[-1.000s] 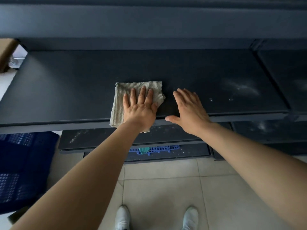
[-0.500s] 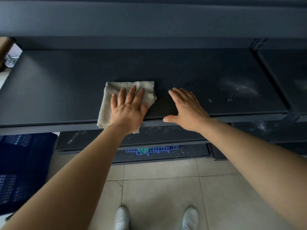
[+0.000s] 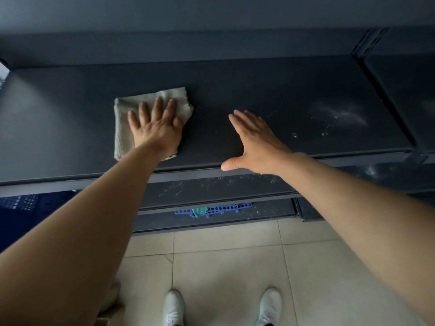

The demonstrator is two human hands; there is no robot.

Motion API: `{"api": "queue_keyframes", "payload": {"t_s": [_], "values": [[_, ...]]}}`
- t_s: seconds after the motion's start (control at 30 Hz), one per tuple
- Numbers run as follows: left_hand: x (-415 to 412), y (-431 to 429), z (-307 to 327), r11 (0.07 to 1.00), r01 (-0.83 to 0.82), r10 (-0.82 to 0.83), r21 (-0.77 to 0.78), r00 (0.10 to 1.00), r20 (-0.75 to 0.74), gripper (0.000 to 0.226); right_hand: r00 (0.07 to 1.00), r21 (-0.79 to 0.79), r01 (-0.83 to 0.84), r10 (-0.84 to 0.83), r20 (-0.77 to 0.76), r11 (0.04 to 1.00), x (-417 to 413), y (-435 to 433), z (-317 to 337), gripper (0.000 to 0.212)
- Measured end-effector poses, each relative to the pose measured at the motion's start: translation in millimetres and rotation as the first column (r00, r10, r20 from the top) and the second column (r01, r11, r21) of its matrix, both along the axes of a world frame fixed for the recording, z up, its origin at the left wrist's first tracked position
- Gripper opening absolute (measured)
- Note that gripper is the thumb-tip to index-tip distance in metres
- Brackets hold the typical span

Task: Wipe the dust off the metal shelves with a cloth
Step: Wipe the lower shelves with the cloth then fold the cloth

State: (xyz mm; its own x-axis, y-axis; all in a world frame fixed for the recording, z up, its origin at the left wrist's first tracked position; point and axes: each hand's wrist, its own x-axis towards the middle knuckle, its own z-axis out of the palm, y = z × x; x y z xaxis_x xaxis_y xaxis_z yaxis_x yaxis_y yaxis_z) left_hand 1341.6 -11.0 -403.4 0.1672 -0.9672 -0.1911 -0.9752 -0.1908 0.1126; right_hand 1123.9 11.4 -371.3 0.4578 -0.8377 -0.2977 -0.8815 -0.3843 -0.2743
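Observation:
A dark metal shelf (image 3: 70, 118) runs across the view at waist height. A folded beige cloth (image 3: 122, 128) lies flat on it, left of centre. My left hand (image 3: 156, 128) presses on the cloth with straight, spread fingers. My right hand (image 3: 256, 142) rests flat on the bare shelf to the right of the cloth, thumb at the shelf's front edge. A pale dust smear (image 3: 339, 114) and small white specks sit on the shelf right of my right hand.
Lower shelves (image 3: 211, 189) below carry dust specks; a blue perforated plastic piece (image 3: 226, 208) with a green bit lies on the lowest. A dark blue crate (image 3: 26, 212) stands at the left. An upright post (image 3: 386, 95) divides the shelf from its right neighbour. Tiled floor (image 3: 223, 267) and my white shoes lie below.
My left hand has slid the cloth leftward and farther back on the shelf, off the front edge. My right hand stayed flat in about the same place.

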Motion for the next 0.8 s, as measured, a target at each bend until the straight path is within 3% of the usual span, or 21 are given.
{"api": "queue_keyframes", "payload": {"t_s": [0.33,0.8], "values": [[-102.8,-7.6,0.1,0.978,0.21,-0.211,-0.021,0.976,-0.057,0.054,0.995,-0.084,0.098,-0.1,-0.015,0.992,-43.9,6.4,-0.7,0.097],[-180.7,13.5,3.6,0.964,0.264,-0.266,-0.028,0.958,-0.108,0.054,0.979,-0.093,0.173,-0.182,-0.09,0.98,-127.3,12.0,6.6,0.096]]}}
